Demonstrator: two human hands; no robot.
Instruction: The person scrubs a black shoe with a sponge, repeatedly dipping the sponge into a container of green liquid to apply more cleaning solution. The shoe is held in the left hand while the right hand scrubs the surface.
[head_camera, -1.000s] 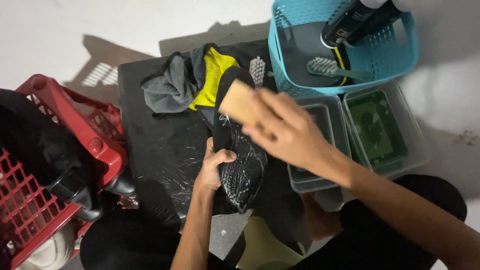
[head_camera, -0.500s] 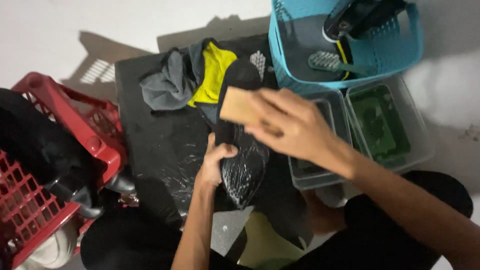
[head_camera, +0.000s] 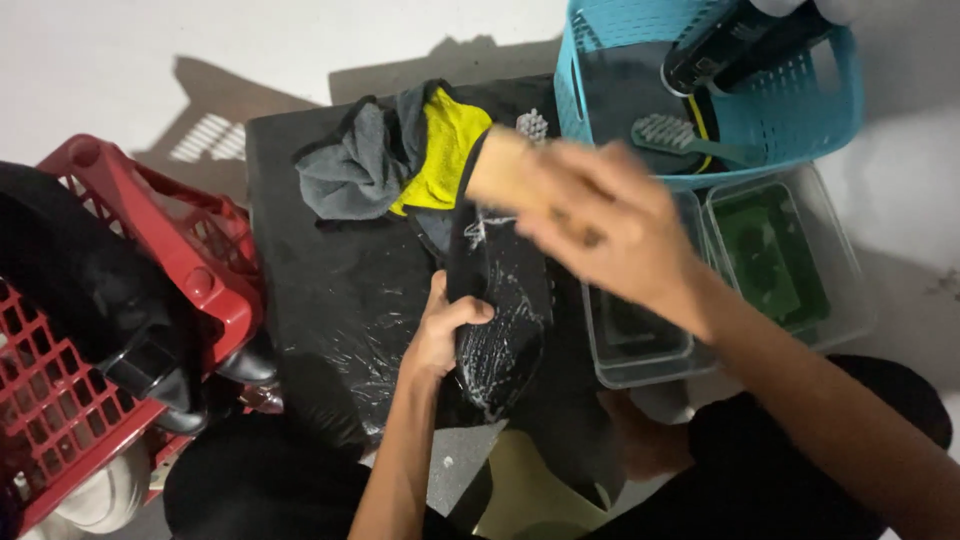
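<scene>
Your right hand (head_camera: 610, 225) has swept the tan brush (head_camera: 500, 170) up to the toe; grip closed on it. Left hand (head_camera: 440, 330) still clamps the soapy black shoe (head_camera: 500, 310) on the worktop (head_camera: 330, 270). Scrub ongoing.

A single head-worn camera looks almost straight down from above the person, close over the work, so both forearms enter from the bottom edge and run up toward the centre of the frame. The black desk (head_camera: 330, 290) fills the middle, a red crate (head_camera: 150, 290) is cut off at the left edge, and a blue basket (head_camera: 800, 120) is cropped at the upper right. The pale floor (head_camera: 120, 70) shows along the top.
</scene>
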